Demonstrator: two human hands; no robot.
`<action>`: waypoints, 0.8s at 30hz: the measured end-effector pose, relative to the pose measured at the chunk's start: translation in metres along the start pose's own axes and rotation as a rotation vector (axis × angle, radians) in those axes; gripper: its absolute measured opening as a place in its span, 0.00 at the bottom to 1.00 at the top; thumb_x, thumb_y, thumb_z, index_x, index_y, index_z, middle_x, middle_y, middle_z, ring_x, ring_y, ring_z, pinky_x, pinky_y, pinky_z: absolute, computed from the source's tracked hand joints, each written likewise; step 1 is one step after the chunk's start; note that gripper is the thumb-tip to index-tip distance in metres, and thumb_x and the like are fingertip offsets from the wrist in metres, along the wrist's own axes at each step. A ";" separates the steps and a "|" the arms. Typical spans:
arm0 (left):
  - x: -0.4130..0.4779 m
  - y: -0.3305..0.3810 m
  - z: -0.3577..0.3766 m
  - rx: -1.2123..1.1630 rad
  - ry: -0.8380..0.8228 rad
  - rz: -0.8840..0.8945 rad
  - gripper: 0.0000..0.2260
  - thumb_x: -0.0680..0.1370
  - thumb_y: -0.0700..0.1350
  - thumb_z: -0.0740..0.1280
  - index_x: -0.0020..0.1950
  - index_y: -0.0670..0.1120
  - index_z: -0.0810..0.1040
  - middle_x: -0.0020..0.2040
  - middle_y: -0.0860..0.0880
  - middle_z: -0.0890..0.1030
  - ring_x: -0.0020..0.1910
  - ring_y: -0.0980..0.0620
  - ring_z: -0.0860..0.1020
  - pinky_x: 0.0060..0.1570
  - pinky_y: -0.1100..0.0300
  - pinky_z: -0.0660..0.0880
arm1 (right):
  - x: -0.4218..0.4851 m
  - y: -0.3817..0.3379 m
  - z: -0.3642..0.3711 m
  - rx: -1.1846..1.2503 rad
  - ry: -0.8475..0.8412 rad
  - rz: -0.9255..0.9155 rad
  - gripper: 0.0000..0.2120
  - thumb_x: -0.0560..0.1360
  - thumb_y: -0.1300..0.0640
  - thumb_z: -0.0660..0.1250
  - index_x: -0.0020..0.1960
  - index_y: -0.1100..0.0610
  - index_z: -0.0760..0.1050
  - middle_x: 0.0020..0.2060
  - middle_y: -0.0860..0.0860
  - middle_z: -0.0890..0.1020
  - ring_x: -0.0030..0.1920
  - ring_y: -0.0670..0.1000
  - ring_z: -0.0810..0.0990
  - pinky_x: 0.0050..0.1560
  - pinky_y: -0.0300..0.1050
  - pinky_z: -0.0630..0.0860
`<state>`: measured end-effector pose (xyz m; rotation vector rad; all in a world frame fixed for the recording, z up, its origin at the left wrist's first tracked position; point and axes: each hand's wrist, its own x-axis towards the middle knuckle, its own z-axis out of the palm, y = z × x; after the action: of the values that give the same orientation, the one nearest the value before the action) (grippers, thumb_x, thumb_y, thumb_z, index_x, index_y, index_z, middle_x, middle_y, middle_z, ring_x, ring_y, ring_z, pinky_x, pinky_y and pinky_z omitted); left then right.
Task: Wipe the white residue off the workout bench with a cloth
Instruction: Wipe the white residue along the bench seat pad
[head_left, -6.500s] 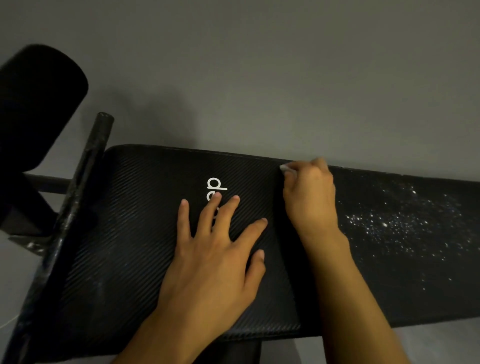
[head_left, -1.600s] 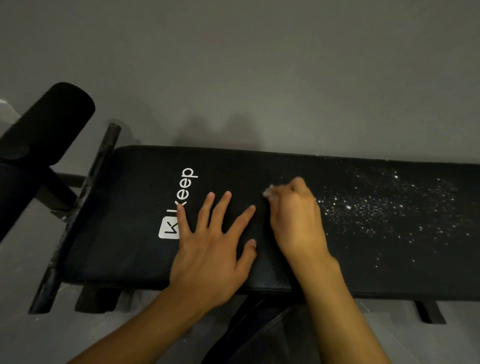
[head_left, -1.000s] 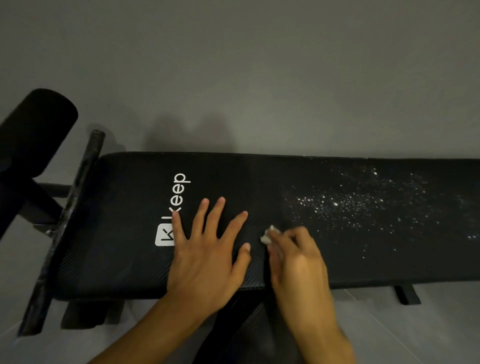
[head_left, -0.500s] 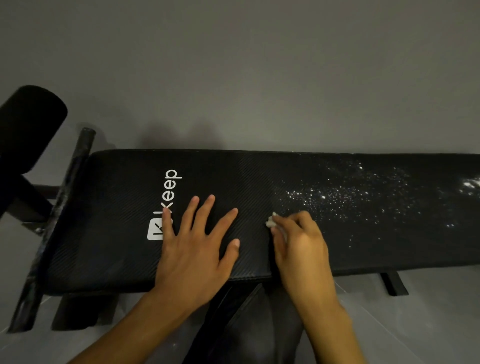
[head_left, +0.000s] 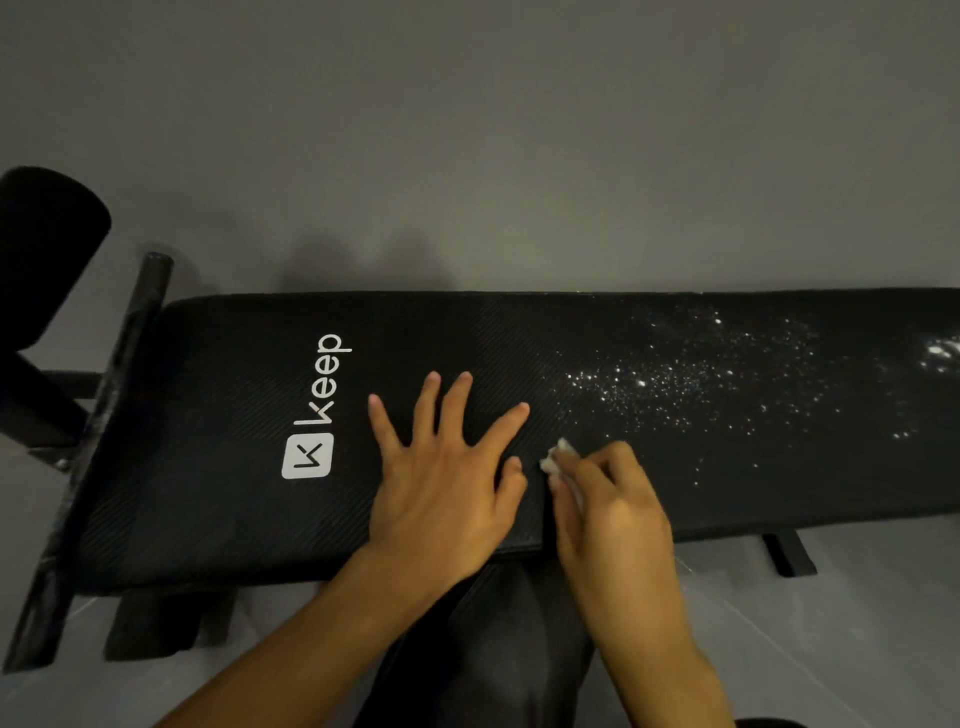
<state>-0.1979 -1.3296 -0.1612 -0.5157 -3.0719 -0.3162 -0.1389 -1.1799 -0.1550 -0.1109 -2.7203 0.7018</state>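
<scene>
step: wiping | left hand (head_left: 441, 483) flat, fingers spread, bracing workout bench (head_left: 208, 467) | right hand (head_left: 613, 514) pinches small white cloth (head_left: 556, 460) against pad, near front edge | white residue (head_left: 675, 384) speckles pad right of cloth | advice: press firmly, overlap strokes rightward, gather specks, don't scatter

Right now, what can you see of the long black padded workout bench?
The long black padded workout bench lies flat, running left to right in view. Its cover looks like ribbed vinyl and bears a white Keep logo. Its right part is speckled with white powdery residue. The left hand rests flat on it; the right hand presses a small white crumpled cloth on it.
</scene>
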 end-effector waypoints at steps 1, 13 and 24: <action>0.000 0.000 0.002 0.007 0.006 -0.001 0.25 0.79 0.61 0.51 0.77 0.64 0.63 0.80 0.42 0.61 0.81 0.38 0.54 0.71 0.23 0.48 | -0.009 -0.001 -0.001 0.028 -0.014 -0.007 0.13 0.76 0.59 0.70 0.61 0.57 0.81 0.44 0.49 0.73 0.39 0.52 0.78 0.40 0.50 0.80; -0.002 -0.004 0.001 -0.007 0.017 -0.013 0.26 0.79 0.62 0.51 0.78 0.62 0.63 0.81 0.44 0.60 0.81 0.41 0.54 0.73 0.26 0.49 | 0.030 -0.011 0.014 -0.009 -0.016 0.010 0.14 0.79 0.59 0.67 0.63 0.58 0.79 0.48 0.50 0.72 0.42 0.53 0.80 0.44 0.47 0.79; -0.002 -0.002 -0.001 -0.032 0.025 -0.030 0.26 0.78 0.62 0.53 0.77 0.61 0.66 0.80 0.45 0.62 0.81 0.42 0.55 0.74 0.27 0.49 | 0.073 -0.011 0.027 -0.079 -0.017 0.016 0.13 0.80 0.58 0.64 0.62 0.60 0.79 0.52 0.55 0.73 0.47 0.58 0.80 0.48 0.55 0.80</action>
<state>-0.1967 -1.3327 -0.1609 -0.4634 -3.0581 -0.3700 -0.2171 -1.1906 -0.1505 -0.1457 -2.7669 0.6024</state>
